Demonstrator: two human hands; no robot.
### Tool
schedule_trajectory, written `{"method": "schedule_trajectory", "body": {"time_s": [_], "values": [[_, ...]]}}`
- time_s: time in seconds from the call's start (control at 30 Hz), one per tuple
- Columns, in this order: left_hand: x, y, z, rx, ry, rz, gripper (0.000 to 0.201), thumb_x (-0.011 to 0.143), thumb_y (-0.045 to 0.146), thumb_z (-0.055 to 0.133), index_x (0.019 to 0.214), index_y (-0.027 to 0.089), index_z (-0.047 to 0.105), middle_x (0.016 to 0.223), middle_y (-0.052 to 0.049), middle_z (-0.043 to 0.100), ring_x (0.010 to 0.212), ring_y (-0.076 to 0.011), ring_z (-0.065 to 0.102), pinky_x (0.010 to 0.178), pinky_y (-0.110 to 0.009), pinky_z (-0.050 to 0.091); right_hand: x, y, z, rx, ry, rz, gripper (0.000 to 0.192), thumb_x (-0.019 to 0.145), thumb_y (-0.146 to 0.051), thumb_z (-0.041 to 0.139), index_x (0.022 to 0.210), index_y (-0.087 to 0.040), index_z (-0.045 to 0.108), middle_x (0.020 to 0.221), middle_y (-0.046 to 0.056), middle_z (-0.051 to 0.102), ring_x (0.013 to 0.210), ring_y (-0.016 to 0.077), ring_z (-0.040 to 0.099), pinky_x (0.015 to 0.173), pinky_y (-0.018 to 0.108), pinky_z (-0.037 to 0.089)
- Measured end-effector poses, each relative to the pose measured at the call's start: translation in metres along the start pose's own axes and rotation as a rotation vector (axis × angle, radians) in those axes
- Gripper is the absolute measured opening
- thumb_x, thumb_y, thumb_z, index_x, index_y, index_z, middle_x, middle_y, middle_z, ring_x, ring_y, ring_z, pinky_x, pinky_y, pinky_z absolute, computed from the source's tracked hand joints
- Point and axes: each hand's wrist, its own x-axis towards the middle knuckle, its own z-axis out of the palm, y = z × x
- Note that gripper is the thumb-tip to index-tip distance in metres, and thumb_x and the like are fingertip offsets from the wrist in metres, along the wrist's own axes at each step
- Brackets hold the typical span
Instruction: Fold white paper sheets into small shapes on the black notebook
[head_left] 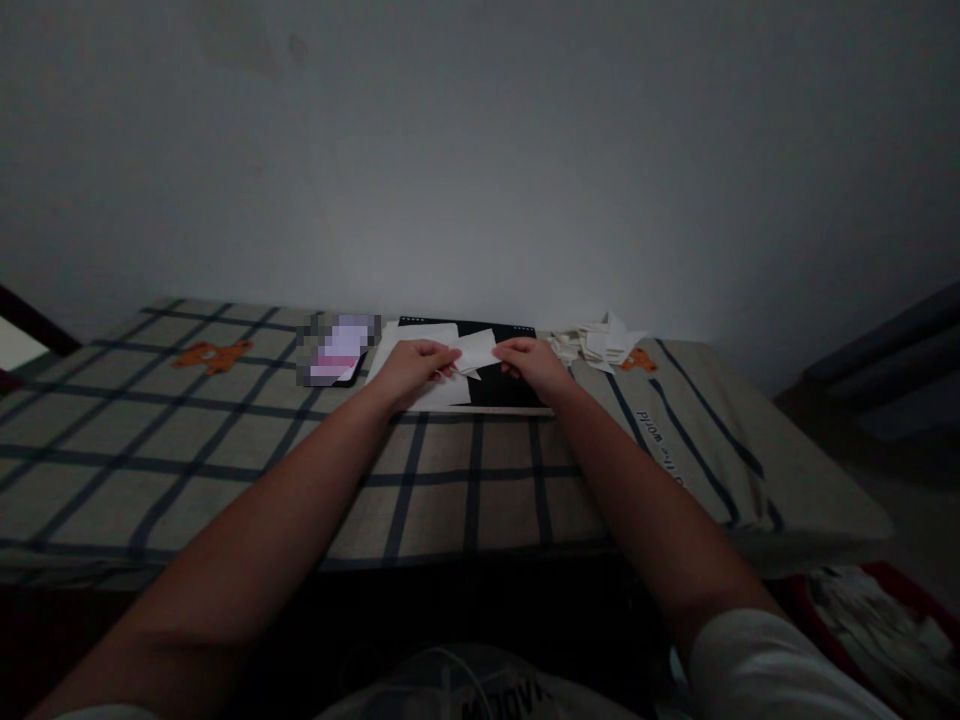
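Near edge: checked bedsheet point(465, 500) runs bare from the mattress lip up to the wrists; open room there for pulling back.
Left hand point(411, 368): fingers closed, pinching the left end of the white paper piece point(475, 352).
Right hand point(534, 365): pinching the right end; paper held just above the dark board point(510, 385).
Risk: uneven pull likely tears or skews the paper.
Left flank: phone point(339, 352) just beside; elbow swing could nudge it.
Right flank: folded paper pile point(600, 342) near, easily scattered.
Far edge: wall point(480, 150) close behind, no room forward.
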Motion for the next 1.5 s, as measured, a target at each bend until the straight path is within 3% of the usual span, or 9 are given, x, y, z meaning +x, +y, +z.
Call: {"method": "schedule_trajectory", "body": {"time_s": [0.27,0.47,0.67,0.87,1.0,1.2,1.37,1.5], "values": [[0.0015,0.0007,0.0,-0.085,0.097,0.012,0.025,0.066,0.035,0.069,0.059,0.013,0.063,0.058,-0.003,0.06,0.05,-0.0082,0.049,0.048,-0.021,0.036,0.0008,0.0018,0.0005,-0.02,-0.018,-0.036,0.023,0.07,-0.035,0.065,0.081,-0.014,0.067,0.061,0.0,0.056,0.052,0.008,0.044,0.048,0.022,0.03],[-0.0025,0.0023,0.0025,-0.04,-0.072,-0.056,0.024,0.069,0.037,0.069,0.07,0.013,0.068,0.065,-0.004,0.064,0.054,-0.0078,0.052,0.048,-0.019,0.034,-0.0001,-0.0012,0.0002,0.017,0.044,0.016,0.025,0.071,-0.035,0.063,0.084,-0.014,0.066,0.058,-0.002,0.054,0.049,0.0074,0.04,0.047,0.022,0.028],[-0.0019,0.0009,0.0031,-0.04,-0.043,-0.05,0.015,0.068,0.028,0.07,0.069,0.013,0.067,0.062,-0.002,0.062,0.052,-0.0062,0.048,0.049,-0.019,0.035,0.0,-0.0011,0.0013,-0.006,0.052,-0.018,0.025,0.071,-0.035,0.063,0.084,-0.014,0.067,0.059,-0.002,0.054,0.051,0.0076,0.041,0.048,0.022,0.027],[-0.004,0.002,0.0035,-0.067,-0.154,-0.106,0.013,0.065,0.025,0.073,0.07,0.013,0.07,0.068,-0.005,0.065,0.056,-0.0064,0.051,0.048,-0.018,0.034,0.0016,0.0007,0.0013,0.024,0.085,-0.005,0.024,0.071,-0.035,0.063,0.084,-0.014,0.067,0.059,-0.001,0.054,0.052,0.0081,0.042,0.048,0.022,0.028],[-0.0033,0.0027,0.0024,-0.12,-0.134,-0.114,0.008,0.065,0.019,0.071,0.069,0.012,0.07,0.066,-0.005,0.066,0.054,-0.0057,0.05,0.05,-0.019,0.037,0.0001,-0.0013,0.0021,0.02,0.08,-0.001,0.025,0.071,-0.036,0.064,0.084,-0.015,0.066,0.059,-0.001,0.055,0.052,0.0081,0.042,0.048,0.022,0.028],[-0.0008,0.0043,0.0003,-0.27,-0.146,-0.163,0.016,0.071,0.026,0.068,0.072,0.011,0.067,0.071,-0.007,0.067,0.058,-0.0083,0.056,0.054,-0.02,0.043,-0.0003,-0.0019,0.0009,0.016,0.089,0.017,0.025,0.071,-0.036,0.063,0.082,-0.014,0.065,0.057,-0.002,0.053,0.049,0.0071,0.038,0.047,0.022,0.026],[0.0006,0.0042,-0.0013,-0.243,-0.082,-0.171,0.017,0.07,0.027,0.07,0.075,0.012,0.066,0.077,-0.007,0.067,0.06,-0.0073,0.055,0.051,-0.018,0.041,-0.0013,-0.003,0.0027,-0.044,0.099,-0.003,0.023,0.069,-0.034,0.063,0.078,-0.013,0.065,0.058,-0.002,0.054,0.05,0.0077,0.041,0.049,0.023,0.029],[-0.0001,0.0014,0.0004,-0.246,-0.105,-0.132,0.026,0.067,0.033,0.073,0.085,0.015,0.067,0.085,-0.006,0.067,0.068,-0.0092,0.058,0.055,-0.019,0.043,-0.0022,-0.0026,0.0053,-0.057,0.041,-0.042,0.024,0.07,-0.036,0.063,0.078,-0.014,0.065,0.06,-0.001,0.056,0.054,0.0087,0.045,0.051,0.023,0.031]]}}
